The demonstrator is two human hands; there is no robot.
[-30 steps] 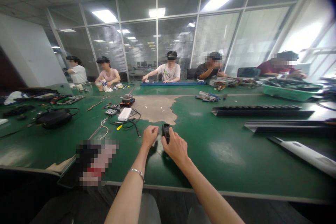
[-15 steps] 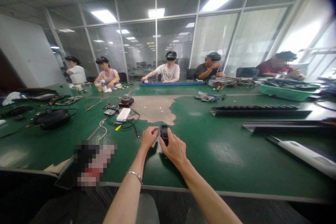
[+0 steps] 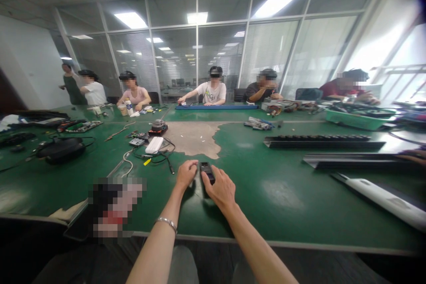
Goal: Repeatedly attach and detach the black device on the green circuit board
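Observation:
My right hand grips a small black handheld device, with thumb on the near side and fingers round the right edge. The device's dark face, with what seems to be a little screen and buttons, points up toward me. Just left of it is my left hand, its fingers curled together and thumb toward the device. A small gap separates that hand from the device. Whether anything sits in the left fingers is hidden. Both hands are low over the green table, near its front edge.
To the left lie a white power bank, cables and a small black device. Dark metal channels and a long white casing lie right. A green basket stands far right. Several people sit across the table.
The black device has tipped back in my right hand, so more of its face shows. My left hand stays beside it, fingers curled. A standing person has come into view at far left.

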